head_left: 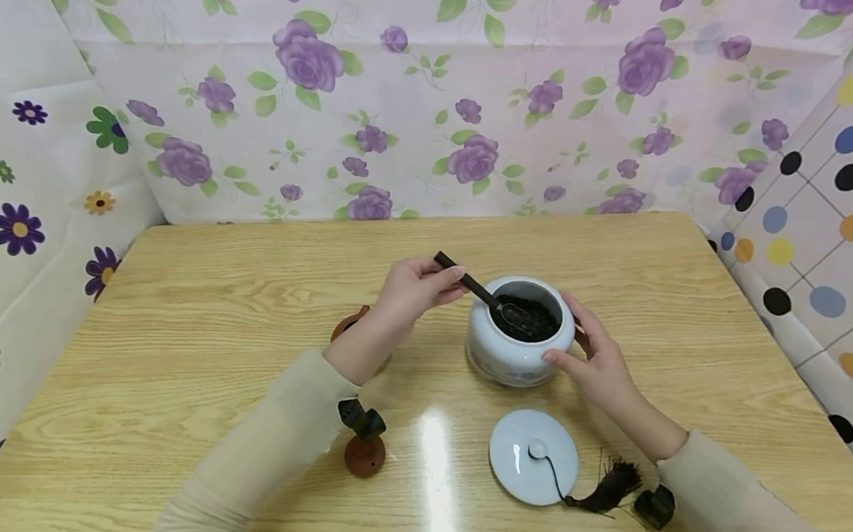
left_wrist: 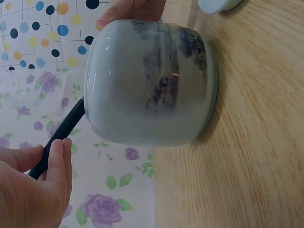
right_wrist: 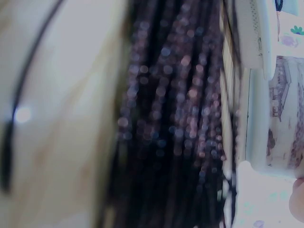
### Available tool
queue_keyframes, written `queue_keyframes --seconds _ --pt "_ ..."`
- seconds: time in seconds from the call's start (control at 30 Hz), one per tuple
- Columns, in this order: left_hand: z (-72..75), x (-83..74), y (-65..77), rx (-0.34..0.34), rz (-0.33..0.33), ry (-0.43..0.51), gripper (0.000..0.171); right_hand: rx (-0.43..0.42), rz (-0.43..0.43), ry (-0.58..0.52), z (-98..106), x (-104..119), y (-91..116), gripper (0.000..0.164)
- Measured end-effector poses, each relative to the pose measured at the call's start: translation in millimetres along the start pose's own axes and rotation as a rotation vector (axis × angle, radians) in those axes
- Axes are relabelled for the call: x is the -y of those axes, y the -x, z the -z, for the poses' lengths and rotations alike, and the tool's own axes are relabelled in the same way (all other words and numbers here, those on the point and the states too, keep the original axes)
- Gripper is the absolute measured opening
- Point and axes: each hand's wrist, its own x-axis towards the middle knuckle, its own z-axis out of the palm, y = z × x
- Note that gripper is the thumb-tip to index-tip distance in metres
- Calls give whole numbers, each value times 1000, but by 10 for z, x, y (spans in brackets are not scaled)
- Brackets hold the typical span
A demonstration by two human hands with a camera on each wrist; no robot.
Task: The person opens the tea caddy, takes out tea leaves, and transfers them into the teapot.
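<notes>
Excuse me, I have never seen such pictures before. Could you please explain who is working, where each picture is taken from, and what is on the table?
There is no machine here: a person works with two bare hands. The wide picture is taken from the head, looking down; the others come from the left and right wrists. In the right wrist picture, a blurred tassel hides much of the view.

The left hand holds a spoon by its dark handle, its tip inside a white jar. The right hand steadies the jar, which holds something dark and loose.

On the table also lie the white lid, with the tassel tied to its knob, a small brown lid, and a brown pot, mostly hidden behind the left forearm.
</notes>
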Motion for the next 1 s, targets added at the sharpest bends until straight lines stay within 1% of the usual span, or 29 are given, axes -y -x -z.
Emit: queue_keyframes --seconds 0.4,0.83,1.0 --pt "43 16 11 7 -13 28 24 -2 14 -9 -2 -10 -9 78" --pt "90 0 -7 5 8 98 21 1 10 -4 -3 -13 -4 78" --pt "112 -25 5 5 9 102 19 0 12 -4 -5 -6 1 78"
